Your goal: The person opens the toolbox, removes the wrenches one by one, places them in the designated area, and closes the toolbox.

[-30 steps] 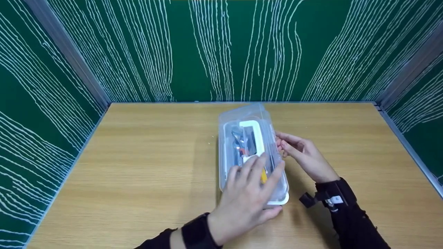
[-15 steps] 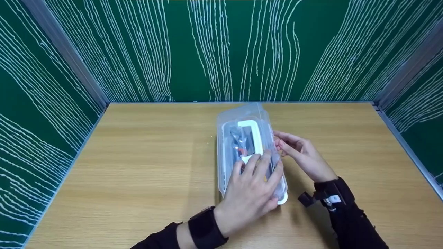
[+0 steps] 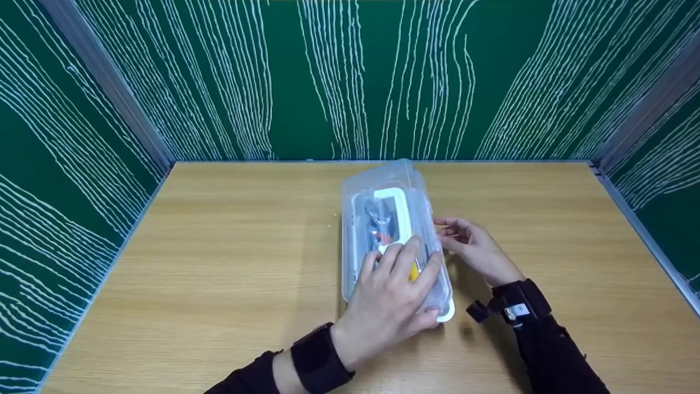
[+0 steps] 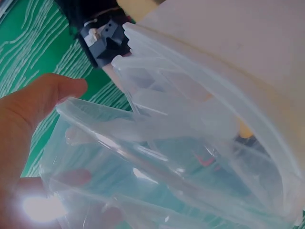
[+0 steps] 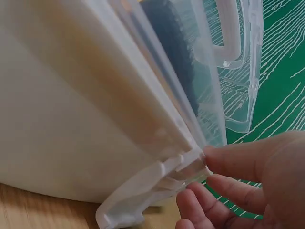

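Note:
A clear plastic storage box with a white handle on its lid stands on the table, long side away from me. My left hand lies over the near end of the lid, fingers bent across the top and thumb at the near edge. In the left wrist view the lid slants, with fingers showing through the plastic. My right hand is at the box's right side. Its thumb and forefinger pinch a white latch that sticks out from the rim in the right wrist view.
Through the clear plastic show a red item and a yellow item. Wooden tabletop surrounds the box, with tiny white specks to its left. Green walls with white wavy lines enclose the table's back and sides.
My right hand has shifted slightly towards me along the box's side, its fingers drawn in more. The left hand has moved a little over the lid; the box has barely moved.

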`<state>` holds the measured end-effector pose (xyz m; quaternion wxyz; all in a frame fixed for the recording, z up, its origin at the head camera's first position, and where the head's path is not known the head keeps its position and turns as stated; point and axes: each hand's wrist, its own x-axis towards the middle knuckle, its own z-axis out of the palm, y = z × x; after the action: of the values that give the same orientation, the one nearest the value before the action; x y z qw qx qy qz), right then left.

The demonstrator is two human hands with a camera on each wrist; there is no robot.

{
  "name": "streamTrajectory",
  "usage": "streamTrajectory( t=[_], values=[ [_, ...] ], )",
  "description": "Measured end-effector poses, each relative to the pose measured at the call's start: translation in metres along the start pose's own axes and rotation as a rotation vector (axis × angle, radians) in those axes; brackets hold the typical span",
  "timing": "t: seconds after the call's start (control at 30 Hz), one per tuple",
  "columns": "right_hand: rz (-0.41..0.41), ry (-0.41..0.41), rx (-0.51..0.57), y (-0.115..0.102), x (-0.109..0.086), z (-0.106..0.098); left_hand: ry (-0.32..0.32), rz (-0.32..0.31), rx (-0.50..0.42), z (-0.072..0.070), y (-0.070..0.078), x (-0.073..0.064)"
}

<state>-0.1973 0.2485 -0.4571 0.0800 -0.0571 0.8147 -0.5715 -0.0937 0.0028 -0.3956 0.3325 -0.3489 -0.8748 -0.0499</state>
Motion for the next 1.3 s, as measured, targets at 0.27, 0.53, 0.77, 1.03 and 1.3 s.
streamTrajectory(
  t=[0.27, 0.53, 0.77, 1.03, 1.3],
  values=[
    [0.045, -0.010, 0.018, 0.000, 0.000, 0.001, 0.008, -0.017, -0.052, -0.005, -0.005, -0.001],
    [0.045, -0.028, 0.023, 0.001, 0.002, -0.001, 0.021, -0.057, -0.109, -0.013, -0.012, -0.003],
    [0.046, -0.034, 0.027, 0.001, 0.002, 0.001, -0.013, -0.088, -0.144, -0.020, -0.017, -0.004],
    [0.056, -0.042, 0.015, 0.000, 0.002, 0.002, -0.008, -0.115, -0.186, -0.023, -0.021, -0.009],
    [0.041, -0.043, 0.003, 0.001, 0.002, 0.000, 0.015, -0.127, -0.233, -0.025, -0.027, -0.011]
  ],
)
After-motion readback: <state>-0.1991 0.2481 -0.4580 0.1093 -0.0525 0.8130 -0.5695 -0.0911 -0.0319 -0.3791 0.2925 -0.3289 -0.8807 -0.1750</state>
